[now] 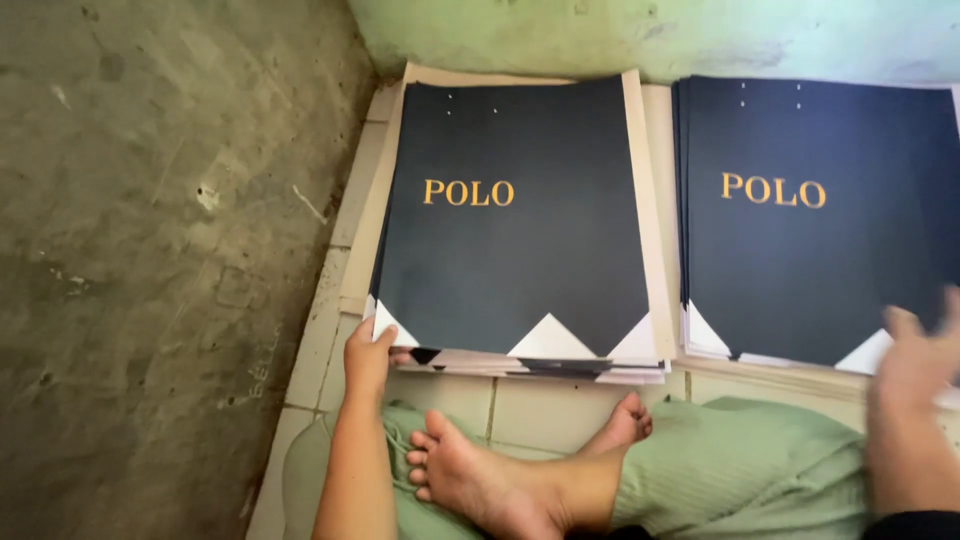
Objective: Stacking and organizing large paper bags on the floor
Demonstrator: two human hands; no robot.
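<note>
Black card sheets: two stacks lie side by side on the tiled floor, each sheet dark with gold lettering and white triangles along the near edge.
Left stack (515,215): directly ahead of the left hand, resting on a wider cream backing board (652,200) that shows along its right side and far edge.
Left hand (368,352): fingers curled at the near left corner of the left stack, thumb on top by the white triangle, gripping the corner of the top sheets.
Right stack (815,220): ahead of the right hand, running out of view to the right.
Right hand (915,355): open, fingers spread and blurred, over the near right corner of the right stack; whether it touches the sheet I cannot tell.
Step in hand: judged from the grips, squaring or lifting sheets at the near corners.
Next move calls for: a firmer pinch on one sheet alone, since the near edges are fanned and uneven.
Edges: green wall (650,35) close beyond both stacks; narrow gap between the stacks.
Open room: bare concrete floor (150,250) far left of the left hand; crossed legs and a bare foot (500,480) crowd the space between the hands.
</note>
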